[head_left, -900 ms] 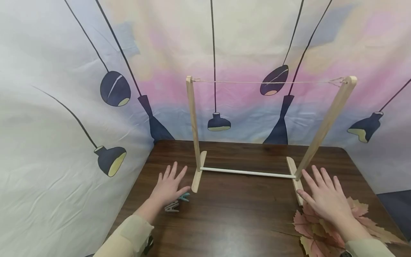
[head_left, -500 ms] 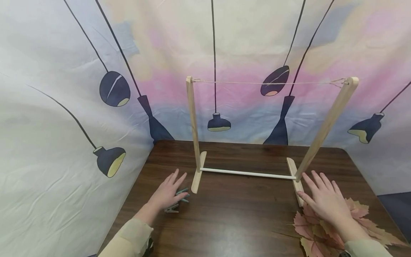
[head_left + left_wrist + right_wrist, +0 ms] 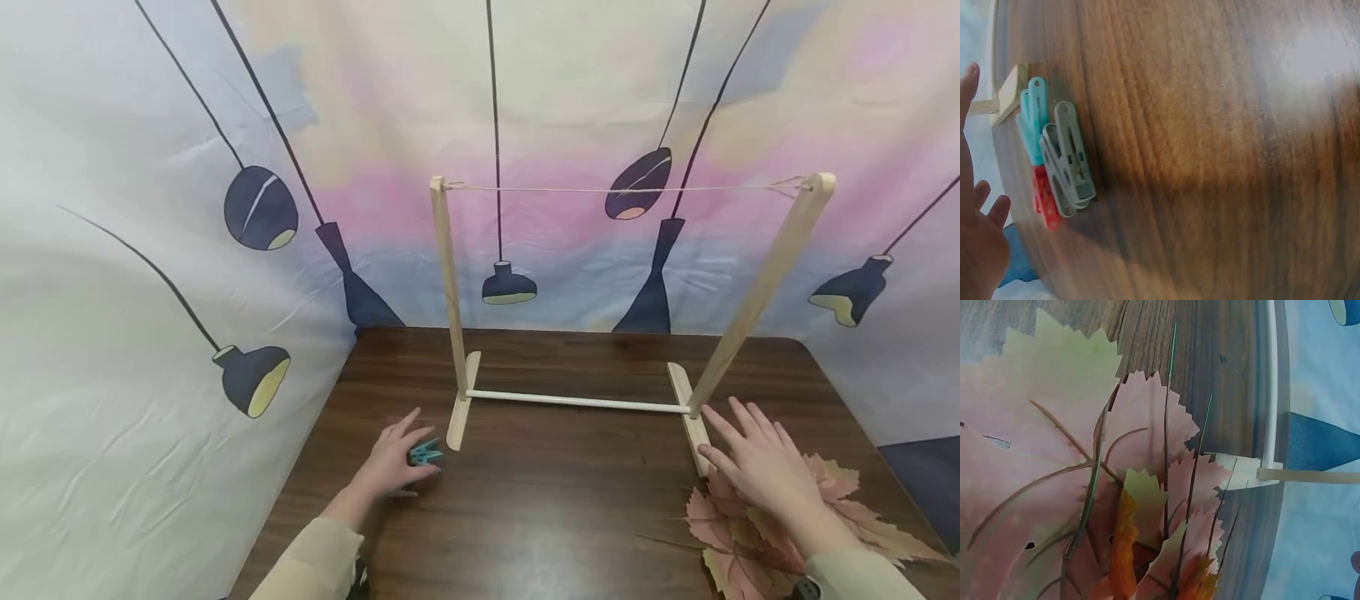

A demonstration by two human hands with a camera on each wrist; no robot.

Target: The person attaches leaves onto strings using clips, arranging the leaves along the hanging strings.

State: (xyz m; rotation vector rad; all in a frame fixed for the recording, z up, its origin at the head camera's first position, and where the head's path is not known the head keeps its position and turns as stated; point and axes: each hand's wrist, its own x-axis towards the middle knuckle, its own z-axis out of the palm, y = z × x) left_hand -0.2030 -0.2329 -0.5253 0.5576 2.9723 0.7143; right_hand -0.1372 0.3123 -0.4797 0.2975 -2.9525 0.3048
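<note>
- Blue pegs (image 3: 1036, 122) lie just beside the left hand (image 3: 386, 462), in the gap between its thumb and fingers as the head view shows it.
- Bunched up with them by that hand are red pegs (image 3: 1046, 197) and gray pegs (image 3: 1075, 150), all flat on the brown table (image 3: 540, 508).
- The left hand has its thumb and fingers apart and holds nothing.
- All these pegs look like hard, smooth plastic. They should be light and stiff, and maybe a bit slippery.
- A good place to hold one is likely the two squeezing ends, with a thumb on one side and a finger on the other. I can't tell well which ends those are. They lie so close that two could come up together.
- The right hand (image 3: 768, 471) has straight, spread fingers and grips nothing. I can't tell if it touches the leaves (image 3: 1022, 437) below it.
- Those leaves look thin, light and bendy, and the edges could crease or tear. The stems are probably the safest place to pinch.
- Ahead of both hands is a wooden stand (image 3: 452, 308) with a thin string (image 3: 570, 190) across the top.
</note>
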